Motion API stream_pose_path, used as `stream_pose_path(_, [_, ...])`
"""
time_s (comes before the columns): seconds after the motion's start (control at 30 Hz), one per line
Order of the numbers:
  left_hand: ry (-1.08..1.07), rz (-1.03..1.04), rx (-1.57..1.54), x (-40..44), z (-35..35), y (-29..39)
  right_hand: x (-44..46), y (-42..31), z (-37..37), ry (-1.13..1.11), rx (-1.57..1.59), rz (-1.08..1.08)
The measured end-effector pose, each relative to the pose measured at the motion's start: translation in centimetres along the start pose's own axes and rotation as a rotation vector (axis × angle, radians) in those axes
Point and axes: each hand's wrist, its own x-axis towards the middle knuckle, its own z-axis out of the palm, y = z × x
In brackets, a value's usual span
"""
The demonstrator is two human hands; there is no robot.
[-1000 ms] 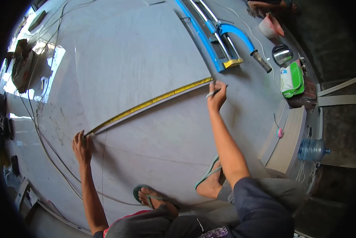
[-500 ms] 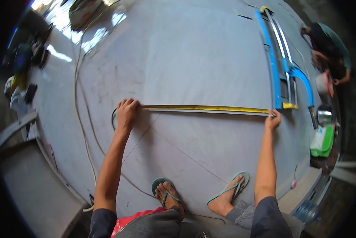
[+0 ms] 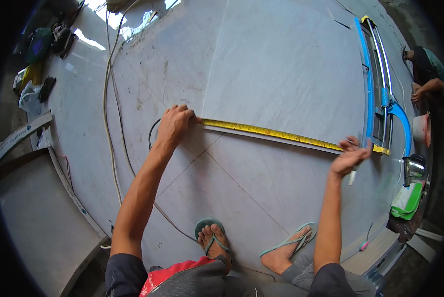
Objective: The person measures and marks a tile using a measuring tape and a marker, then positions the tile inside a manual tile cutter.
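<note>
A yellow tape measure (image 3: 271,132) lies stretched along the near edge of a large grey tile (image 3: 281,74). My left hand (image 3: 176,124) is closed on the tape's left end, at the tile's near left corner. Over the tape's right end is my right hand (image 3: 349,157), its fingers partly spread, with a small whitish pen-like stick (image 3: 352,176) held against the palm. Just beyond that hand stands the blue tile cutter (image 3: 368,84) with its two metal rails, along the tile's right side.
Cables (image 3: 106,99) run across the floor at left, near a curved white strip (image 3: 21,134). At right are a crouching person (image 3: 427,74), a pink bucket (image 3: 421,129) and a green-and-white pack (image 3: 406,200). My sandalled feet are below the tile.
The view has swung, shifting the tile and cutter rightward in the picture. My right hand has loosened from the tape's end, its fingers now spreading. My left hand stays at the tape's left end.
</note>
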Motion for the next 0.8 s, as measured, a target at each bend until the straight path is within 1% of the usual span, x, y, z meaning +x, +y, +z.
stream_pose_path(0.03, [0.005, -0.011, 0.021, 0.2, -0.1, 0.0, -1.8, -0.4, 2.3, -0.078, 0.098, 0.012])
stream_pose_path(0.1, [0.0, -0.024, 0.005, 0.4, -0.5, 0.1, -5.5, -1.2, 6.6, -0.302, 0.157, 0.057])
stream_pose_path(0.17, [-0.012, -0.051, -0.026, -0.1, -0.3, 0.2, -8.7, -2.4, 9.2, -0.552, 0.161, 0.248])
stream_pose_path(0.23, [0.026, -0.041, -0.014, -0.1, -0.1, 0.1, -11.0, -1.6, 11.5, -0.713, 0.251, 0.225])
stream_pose_path(0.37, [0.021, -0.038, -0.017, 0.0, -0.2, 0.0, -14.0, -0.4, 14.0, -0.788, 0.137, 0.297])
stream_pose_path(0.47, [0.025, -0.025, -0.021, -0.2, 0.1, -0.2, -14.9, 0.6, 14.5, -0.796, -0.01, 0.194])
stream_pose_path(0.5, [0.009, -0.047, -0.037, -0.4, 0.1, -0.2, -15.1, 1.0, 14.4, -0.815, -0.027, 0.211])
stream_pose_path(0.57, [0.03, -0.042, -0.015, -0.4, 0.2, -0.1, -14.8, 1.8, 14.3, -0.871, -0.17, 0.023])
stream_pose_path(0.6, [0.022, -0.05, -0.017, -0.5, 0.2, 0.0, -14.9, 1.9, 14.5, -0.834, -0.179, 0.105])
stream_pose_path(0.63, [0.023, -0.066, -0.031, -0.4, 0.4, -0.1, -14.8, 2.1, 14.8, -0.852, -0.19, 0.103])
stream_pose_path(0.7, [0.022, -0.065, -0.017, -0.5, 0.2, 0.1, -14.4, 1.7, 15.1, -0.863, -0.223, -0.124])
stream_pose_path(0.73, [0.023, -0.066, -0.027, -0.5, 0.2, 0.1, -14.3, 1.5, 15.5, -0.847, -0.195, -0.188])
stream_pose_path(0.8, [0.02, -0.076, -0.024, -0.6, 0.3, 0.0, -14.2, 1.3, 15.6, -0.839, -0.199, -0.2])
